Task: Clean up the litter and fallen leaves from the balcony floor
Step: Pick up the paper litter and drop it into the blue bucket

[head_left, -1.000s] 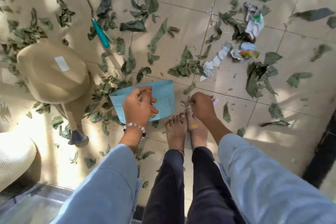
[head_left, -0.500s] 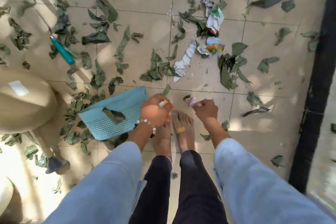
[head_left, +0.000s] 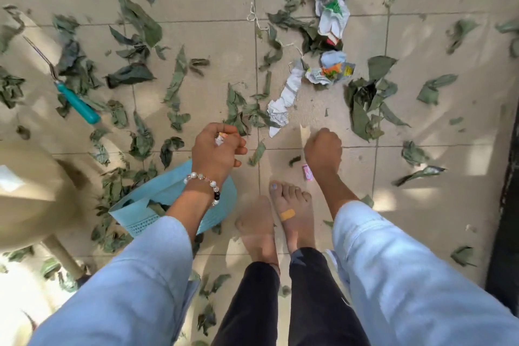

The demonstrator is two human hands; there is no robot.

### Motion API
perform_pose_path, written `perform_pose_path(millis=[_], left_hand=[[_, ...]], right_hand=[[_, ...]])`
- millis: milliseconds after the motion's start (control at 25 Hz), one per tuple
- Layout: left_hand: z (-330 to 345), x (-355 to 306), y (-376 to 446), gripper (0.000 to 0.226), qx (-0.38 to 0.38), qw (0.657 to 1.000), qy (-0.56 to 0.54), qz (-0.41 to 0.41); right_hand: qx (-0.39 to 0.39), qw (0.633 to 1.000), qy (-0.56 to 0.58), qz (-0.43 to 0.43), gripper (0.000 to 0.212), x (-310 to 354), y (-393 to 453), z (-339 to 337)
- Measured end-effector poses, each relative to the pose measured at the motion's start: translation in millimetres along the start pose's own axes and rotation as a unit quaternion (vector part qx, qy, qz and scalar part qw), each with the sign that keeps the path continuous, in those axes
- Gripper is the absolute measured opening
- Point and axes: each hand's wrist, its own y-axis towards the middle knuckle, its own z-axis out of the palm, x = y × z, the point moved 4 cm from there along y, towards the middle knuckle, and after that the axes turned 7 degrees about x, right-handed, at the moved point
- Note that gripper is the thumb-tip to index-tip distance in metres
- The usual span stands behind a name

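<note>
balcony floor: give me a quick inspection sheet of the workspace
surface: tiled floor, sunlit patches
job's things: leaves scattered; basket under left forearm; crumpled paper; wrappers; pink scrap
clutter: teal-handled tool; string
grippers: left hand holds small litter; right hand fingers curled, contents unseen
cables: nothing seen
surroundings: beige stool, dark edge
</note>
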Motion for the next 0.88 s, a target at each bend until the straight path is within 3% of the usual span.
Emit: perform_pose_path(millis=[200,280,440,560,640,680,760,880], left_hand=[[-12.2,-8.9,16.4,0.018,-0.043,0.998,-0.035,-0.006],[-12.4,-3.9,17.3,0.017,-0.046,0.998,-0.038,-0.008],[-8.9,8.6,19.5,0.016,-0.045,0.997,-0.058,-0.018],[-9.1,10.1,18.7,0.015,-0.047,0.997,-0.054,-0.029],[-9.2,8.5,18.7,0.016,-0.049,0.997,-0.043,-0.033],[-9.4,7.1,19.5,0.016,-0.048,0.998,-0.035,-0.033],[-9.2,4.4,22.8,0.017,-0.044,0.998,-0.026,-0.027],[-7.1,4.2,27.4,0.014,-0.038,0.999,-0.027,-0.021]], right_hand=[[0.112,0.989,-0.011,0.095,0.032,-12.0,-5.0,12.4],[0.14,0.987,-0.055,0.062,0.037,-20.0,-14.5,31.8],[0.103,0.988,-0.115,-0.031,0.02,-19.7,-15.0,47.0],[0.025,0.999,0.018,-0.026,0.02,-3.9,-5.3,19.3],[-0.054,0.991,0.082,-0.086,0.018,25.3,8.8,-7.9],[-0.068,0.985,0.059,-0.147,0.017,44.9,17.6,-16.1],[-0.02,0.956,-0.057,-0.286,0.013,83.7,31.9,-17.0],[0.064,0.89,-0.295,-0.34,0.018,95.2,35.6,3.8]])
